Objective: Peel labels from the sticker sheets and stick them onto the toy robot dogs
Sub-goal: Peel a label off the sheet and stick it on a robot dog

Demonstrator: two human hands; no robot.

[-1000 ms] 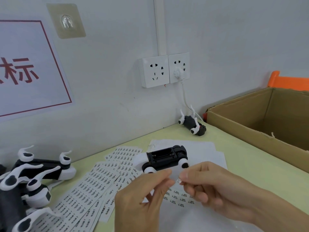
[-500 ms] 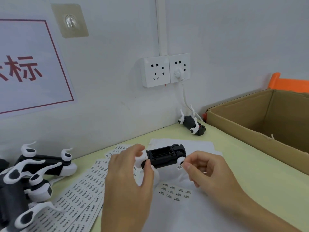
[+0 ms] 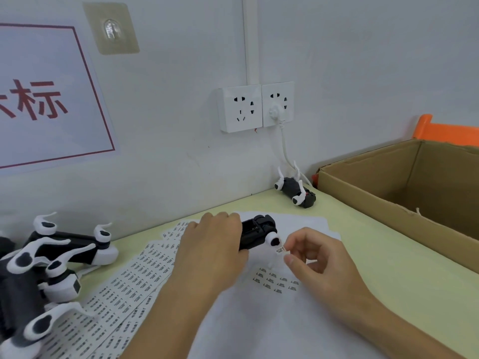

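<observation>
The peeled label [image 3: 280, 250] is now held right beside the toy robot dog [image 3: 256, 233], pinched between thumb and forefinger of the right hand [image 3: 315, 263], its printed face just short of the white leg joint. A second ago it was still being passed between both hands above the sheets; half a second ago it was already being carried toward the toy. The dog, lying belly-up on the white paper in the middle of the table [image 3: 388, 255], has meanwhile been taken by the left hand [image 3: 212, 251], whose fingers are curled over its near end and are steadying it. So peeling is judged done for this label, and sticking is what remains; the small gap still has to be closed and the label pressed flat.

Further out, the sticker sheets [image 3: 124, 288] are fanned to the left, a few labels left on the sheet under the right hand. More dogs [image 3: 64, 252] are piled at the left edge, one dog [image 3: 296, 194] lies by the wall, and a cardboard box [image 3: 404, 182] stands open on the right.
</observation>
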